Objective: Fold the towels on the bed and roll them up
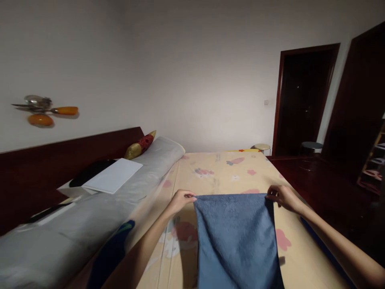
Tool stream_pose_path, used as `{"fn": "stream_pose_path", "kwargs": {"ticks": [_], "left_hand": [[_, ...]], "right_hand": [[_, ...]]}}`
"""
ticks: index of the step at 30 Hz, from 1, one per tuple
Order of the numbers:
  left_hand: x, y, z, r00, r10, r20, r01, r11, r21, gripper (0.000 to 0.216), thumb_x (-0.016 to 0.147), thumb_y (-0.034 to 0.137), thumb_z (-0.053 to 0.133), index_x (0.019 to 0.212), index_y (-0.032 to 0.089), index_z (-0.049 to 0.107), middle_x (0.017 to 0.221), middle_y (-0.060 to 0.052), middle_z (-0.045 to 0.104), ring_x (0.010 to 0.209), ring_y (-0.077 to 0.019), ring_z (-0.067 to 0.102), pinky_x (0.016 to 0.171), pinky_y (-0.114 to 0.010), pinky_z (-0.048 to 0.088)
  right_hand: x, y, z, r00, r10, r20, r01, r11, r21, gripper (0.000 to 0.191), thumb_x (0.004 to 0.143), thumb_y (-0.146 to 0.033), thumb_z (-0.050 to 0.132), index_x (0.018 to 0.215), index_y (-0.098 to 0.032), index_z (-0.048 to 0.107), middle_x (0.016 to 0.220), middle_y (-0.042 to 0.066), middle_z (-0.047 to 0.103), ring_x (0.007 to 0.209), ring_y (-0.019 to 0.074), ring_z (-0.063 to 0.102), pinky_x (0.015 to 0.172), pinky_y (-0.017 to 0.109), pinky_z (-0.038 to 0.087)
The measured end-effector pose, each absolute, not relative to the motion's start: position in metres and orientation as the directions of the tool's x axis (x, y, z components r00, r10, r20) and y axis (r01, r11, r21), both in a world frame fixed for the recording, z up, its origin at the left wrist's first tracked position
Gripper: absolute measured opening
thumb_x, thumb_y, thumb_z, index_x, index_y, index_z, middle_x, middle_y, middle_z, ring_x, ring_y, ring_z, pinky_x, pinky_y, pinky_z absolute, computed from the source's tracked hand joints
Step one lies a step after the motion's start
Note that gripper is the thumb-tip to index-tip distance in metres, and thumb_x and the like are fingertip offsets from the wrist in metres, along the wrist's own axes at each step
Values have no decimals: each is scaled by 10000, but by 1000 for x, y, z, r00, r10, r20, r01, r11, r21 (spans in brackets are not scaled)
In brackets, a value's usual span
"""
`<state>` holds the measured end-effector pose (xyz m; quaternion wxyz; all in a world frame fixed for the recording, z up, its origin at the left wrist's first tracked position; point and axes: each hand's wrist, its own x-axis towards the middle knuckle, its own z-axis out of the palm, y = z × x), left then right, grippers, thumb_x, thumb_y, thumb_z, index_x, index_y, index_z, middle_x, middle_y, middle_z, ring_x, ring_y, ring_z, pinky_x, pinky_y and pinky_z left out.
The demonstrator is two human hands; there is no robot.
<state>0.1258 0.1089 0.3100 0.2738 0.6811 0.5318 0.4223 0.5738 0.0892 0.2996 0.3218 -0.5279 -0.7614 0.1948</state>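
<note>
A blue-grey towel [237, 237] hangs stretched between my two hands over the bed. My left hand [181, 200] pinches its upper left corner between thumb and fingers. At the upper right corner, my right hand [281, 196] has the cloth in a similar pinch. The top edge runs nearly straight from hand to hand, and the fabric sags in soft folds below. Its lower end passes out of the picture. Beneath it lies the cream bed sheet [228, 176] with pink and white prints.
Along the dark headboard [75, 148] lie a grey covered bolster [99, 224], a white flat box [116, 176] and a red and gold cushion [141, 145]. A dark blue item [112, 253] rests by my left forearm. Two stools [262, 147] stand near the dark door [305, 104].
</note>
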Motion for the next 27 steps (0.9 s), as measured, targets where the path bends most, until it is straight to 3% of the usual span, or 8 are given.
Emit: {"fn": "stream_pose_path", "kwargs": {"ticks": [6, 10, 14, 18, 21, 24, 27], "left_hand": [[135, 138, 328, -28, 889, 457, 493, -385, 780, 383, 548, 538, 766, 706, 191, 730, 742, -29, 671, 731, -173, 578, 711, -303, 465], [124, 115, 341, -20, 850, 526, 473, -455, 754, 324, 641, 496, 731, 783, 205, 733, 885, -40, 623, 837, -178, 565, 778, -298, 447], [114, 66, 281, 224, 903, 367, 481, -430, 764, 172, 668, 397, 743, 704, 229, 730, 890, -32, 587, 880, -182, 560, 866, -320, 430], [123, 22, 157, 221, 972, 80, 516, -186, 836, 85, 655, 294, 708, 691, 219, 693, 865, -9, 541, 846, -166, 542, 814, -303, 433], [138, -6, 77, 206, 967, -151, 675, -29, 737, 68, 613, 184, 665, 674, 212, 651, 851, 2, 538, 824, -150, 525, 779, -272, 423], [145, -31, 39, 233, 935, -267, 736, 10, 677, 111, 576, 148, 671, 642, 224, 625, 831, 19, 552, 822, -148, 530, 769, -262, 419], [144, -45, 34, 263, 908, -326, 773, 4, 634, 87, 598, 214, 694, 641, 254, 631, 842, 36, 580, 824, -154, 547, 759, -272, 416]], "right_hand": [[572, 105, 318, -23, 869, 494, 739, 348, -577, 446, 821, -650, 473, 806, -224, 605, 621, 16, 616, 568, 159, 548, 573, 277, 389], [593, 79, 331, -105, 831, 546, 675, 463, -574, 430, 809, -644, 516, 834, -228, 623, 612, 8, 566, 555, 147, 460, 563, 284, 366], [609, 45, 284, -319, 900, 295, 571, 432, -698, 341, 813, -544, 584, 785, -208, 639, 661, 8, 589, 606, 137, 471, 583, 272, 367], [601, 16, 190, -372, 928, 18, 631, 268, -728, 160, 751, -352, 646, 745, -192, 635, 619, -30, 572, 582, 110, 454, 551, 244, 321], [588, -3, 121, -399, 903, -161, 672, 169, -721, 67, 631, -195, 628, 697, -189, 636, 648, -39, 600, 621, 110, 487, 567, 234, 325], [580, -23, 73, -424, 844, -328, 704, 79, -706, 94, 526, -149, 609, 609, -194, 615, 604, -50, 597, 604, 122, 521, 560, 239, 343], [580, -38, 48, -411, 821, -395, 729, 37, -683, 74, 497, -180, 628, 562, -206, 603, 583, -51, 592, 599, 148, 554, 554, 254, 370]]}}
